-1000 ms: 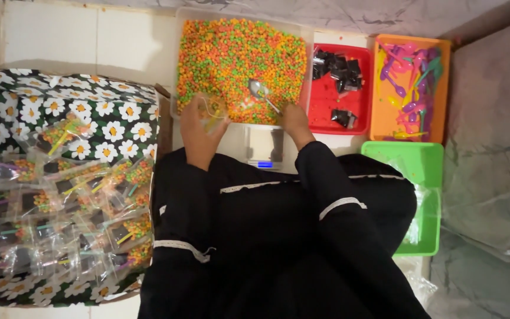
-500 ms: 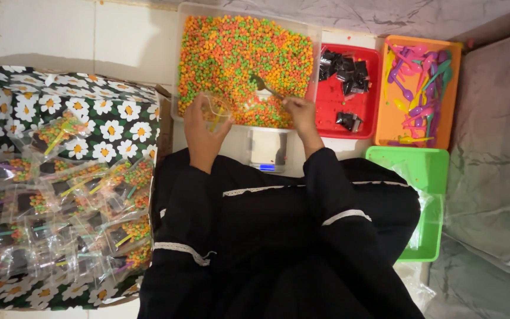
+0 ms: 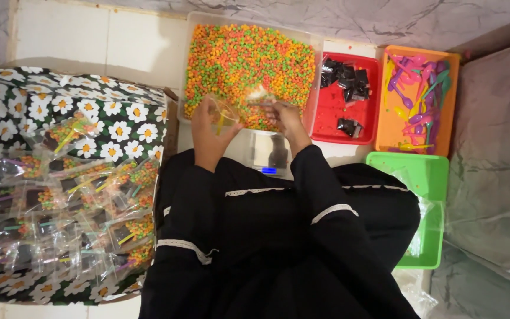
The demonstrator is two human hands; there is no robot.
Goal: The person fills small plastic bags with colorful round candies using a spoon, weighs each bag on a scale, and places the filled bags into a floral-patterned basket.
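Two black sleeves (image 3: 278,236) with white trim fill the near part of the view. To their left, a daisy-print box (image 3: 60,106) holds a heap of filled clear packets (image 3: 72,212). On the right sits a green tray (image 3: 426,177) with clear plastic in it. Just past the sleeves, a small scale (image 3: 270,155) lies between the wrists. Above it the left hand (image 3: 213,130) pinches a small clear bag (image 3: 226,112) with a yellow stick inside, fingers closed on its edge. The right hand (image 3: 284,115) is curled around what seems to be a spoon (image 3: 259,97) at the bag's mouth, though blur hides the tool. Both hands hover at the near rim of a clear tub (image 3: 191,35) of orange, green and yellow pellets (image 3: 249,59). Farther right stand a red tray (image 3: 349,103) with black sachets (image 3: 345,80) and an orange tray (image 3: 453,106) of coloured plastic spoons (image 3: 420,88).
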